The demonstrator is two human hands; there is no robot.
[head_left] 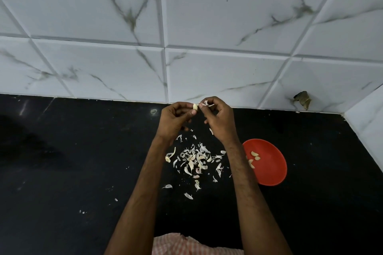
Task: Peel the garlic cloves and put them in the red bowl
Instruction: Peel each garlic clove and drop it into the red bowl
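Note:
My left hand (175, 119) pinches a pale garlic clove (195, 106) between thumb and fingertips, held up over the black counter. My right hand (217, 118) pinches a strip of papery skin (205, 103) that still hangs at the clove's right end. Below my hands, a scatter of garlic skins (195, 160) lies on the counter. The red bowl (269, 163) stands to the right, partly behind my right forearm, with a few peeled cloves (254, 156) inside.
The black counter (83, 161) meets a white marble-look tiled wall (186, 47) at the back and right. A dark broken patch (303, 99) marks the wall low on the right. Checked cloth (186, 244) shows at the bottom edge.

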